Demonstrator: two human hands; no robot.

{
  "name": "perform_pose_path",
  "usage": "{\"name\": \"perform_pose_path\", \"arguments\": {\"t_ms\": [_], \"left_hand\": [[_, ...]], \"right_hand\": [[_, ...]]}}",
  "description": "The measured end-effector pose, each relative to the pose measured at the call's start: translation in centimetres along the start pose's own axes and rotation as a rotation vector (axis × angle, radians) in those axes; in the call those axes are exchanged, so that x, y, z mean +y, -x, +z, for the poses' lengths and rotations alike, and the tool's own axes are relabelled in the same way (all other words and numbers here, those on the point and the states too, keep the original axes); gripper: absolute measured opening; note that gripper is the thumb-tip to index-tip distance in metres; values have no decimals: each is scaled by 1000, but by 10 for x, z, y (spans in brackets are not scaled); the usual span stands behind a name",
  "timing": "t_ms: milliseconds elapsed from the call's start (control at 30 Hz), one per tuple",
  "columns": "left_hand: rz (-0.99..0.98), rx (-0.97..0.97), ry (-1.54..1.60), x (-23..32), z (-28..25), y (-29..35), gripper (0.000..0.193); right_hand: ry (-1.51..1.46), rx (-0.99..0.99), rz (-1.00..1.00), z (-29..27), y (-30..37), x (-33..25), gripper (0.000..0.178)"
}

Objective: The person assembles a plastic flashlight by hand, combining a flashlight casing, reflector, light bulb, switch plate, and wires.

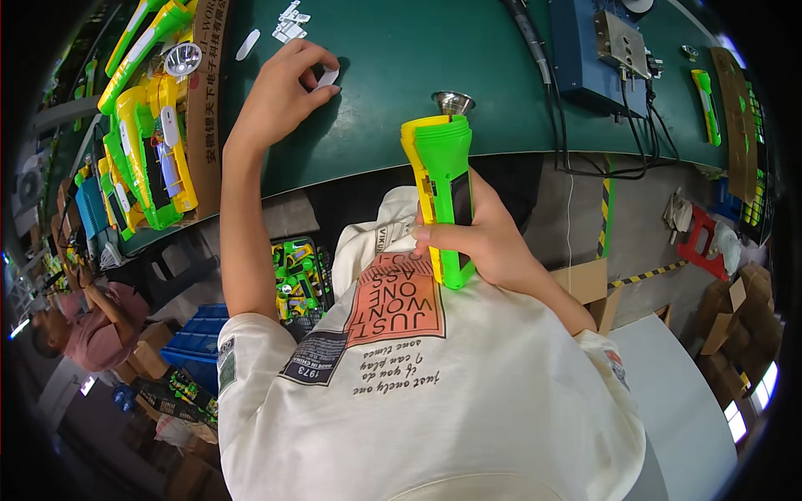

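Flashlight (444, 185) partly hiding right grip (496, 240), left grip (280, 90) overlapping white piece (328, 78)

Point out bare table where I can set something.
The widest free patch of the green table lies between the left hand and the thick black cable; a smaller one, between the blue box and the far-right flashlight. Crowded: the left end, with flashlight parts, and the box's near side, with cords.

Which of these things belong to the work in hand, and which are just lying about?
Seemingly in the work:
green-and-yellow flashlight shell, in the right hand
small white piece, in the left hand
silver cup, by the shell's wide end

Apparently just lying about:
blue crate, lower left
brown cardboard boxes, far right
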State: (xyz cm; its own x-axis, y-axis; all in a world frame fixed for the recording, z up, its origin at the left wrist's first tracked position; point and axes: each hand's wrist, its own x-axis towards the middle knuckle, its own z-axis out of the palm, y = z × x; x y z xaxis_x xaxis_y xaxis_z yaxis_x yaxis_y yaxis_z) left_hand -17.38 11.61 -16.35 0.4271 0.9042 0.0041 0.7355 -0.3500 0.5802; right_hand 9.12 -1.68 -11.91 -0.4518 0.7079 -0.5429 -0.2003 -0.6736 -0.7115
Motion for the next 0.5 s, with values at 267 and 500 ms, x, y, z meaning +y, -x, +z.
{"name": "perform_pose_path", "arguments": {"t_ms": [267,500], "left_hand": [[-12,-24,119,3,-4,3,33],[-23,-57,117,-2,-6,5,31]], "right_hand": [[28,-20,-19,-2,1,1,57],[24,-9,-35,-1,-2,2,53]]}}
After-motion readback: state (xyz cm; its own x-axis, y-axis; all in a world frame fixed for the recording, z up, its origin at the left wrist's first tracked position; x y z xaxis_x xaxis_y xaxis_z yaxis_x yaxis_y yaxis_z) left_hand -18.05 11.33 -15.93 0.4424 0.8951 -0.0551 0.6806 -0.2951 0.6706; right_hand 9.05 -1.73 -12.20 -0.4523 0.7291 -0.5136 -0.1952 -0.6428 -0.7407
